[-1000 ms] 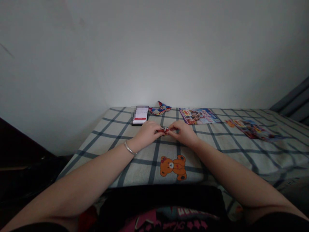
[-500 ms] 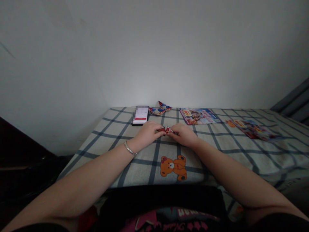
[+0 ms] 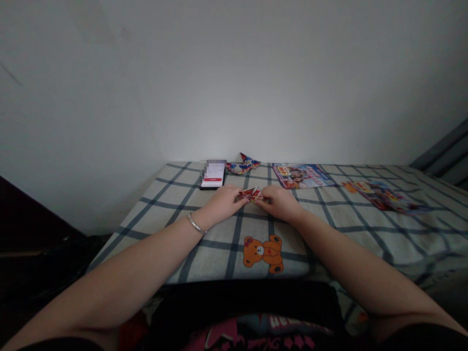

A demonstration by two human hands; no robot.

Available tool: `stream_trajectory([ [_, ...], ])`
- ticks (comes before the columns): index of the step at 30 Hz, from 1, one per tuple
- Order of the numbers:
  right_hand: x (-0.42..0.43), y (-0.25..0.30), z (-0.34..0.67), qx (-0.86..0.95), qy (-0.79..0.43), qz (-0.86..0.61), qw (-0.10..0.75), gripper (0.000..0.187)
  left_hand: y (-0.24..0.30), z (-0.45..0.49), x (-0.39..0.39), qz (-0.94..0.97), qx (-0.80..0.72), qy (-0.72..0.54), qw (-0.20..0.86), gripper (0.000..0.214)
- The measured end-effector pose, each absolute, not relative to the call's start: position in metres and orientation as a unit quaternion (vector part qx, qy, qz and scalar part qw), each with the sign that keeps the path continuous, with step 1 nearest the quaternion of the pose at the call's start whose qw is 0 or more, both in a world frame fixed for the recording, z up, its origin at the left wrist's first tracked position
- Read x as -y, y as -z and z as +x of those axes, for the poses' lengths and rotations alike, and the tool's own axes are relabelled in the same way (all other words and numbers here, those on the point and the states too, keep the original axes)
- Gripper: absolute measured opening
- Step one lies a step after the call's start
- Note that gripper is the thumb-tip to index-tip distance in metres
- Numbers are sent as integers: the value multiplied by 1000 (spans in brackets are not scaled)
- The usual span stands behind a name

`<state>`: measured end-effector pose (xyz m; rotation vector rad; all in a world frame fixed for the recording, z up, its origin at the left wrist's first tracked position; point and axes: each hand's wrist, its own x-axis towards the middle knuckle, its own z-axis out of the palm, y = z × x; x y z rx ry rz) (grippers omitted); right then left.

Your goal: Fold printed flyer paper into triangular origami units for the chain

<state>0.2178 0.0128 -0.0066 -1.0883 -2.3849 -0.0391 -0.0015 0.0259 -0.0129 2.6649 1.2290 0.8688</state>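
From afar, I'm watching the left hand (image 3: 225, 199) and right hand (image 3: 281, 202) tightly pinching opposite ends of the folded red-and-white paper (image 3: 252, 194), its long axis running crosswise between them.

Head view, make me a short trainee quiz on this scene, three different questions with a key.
1. True or false: the left hand and right hand both hold the red piece.
2. Which wrist wears the bangle?
3. What lies right beside the phone? A: bear print. B: blue piece. C: printed sheet.

Key: 1 true; 2 the left; 3 B.
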Motion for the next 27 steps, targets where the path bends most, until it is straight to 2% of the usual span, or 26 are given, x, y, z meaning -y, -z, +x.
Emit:
stream_trajectory([
  [7, -15, 5, 222, 875, -22, -376, 304, 18, 12, -2, -26, 875, -398, -274, 36, 20],
  [10, -16, 5, 223, 873, 2, -388, 296, 18, 10, -2, -24, 875, -391, -284, 39, 23],
  [17, -10, 3, 219, 870, 32, -423, 250, 20, 5, -5, -21, 862, -343, -365, 77, 11],
  [27, -9, 3, 215, 858, -36, -386, 337, 12, 1, -1, -15, 885, -341, -317, 5, 13],
])
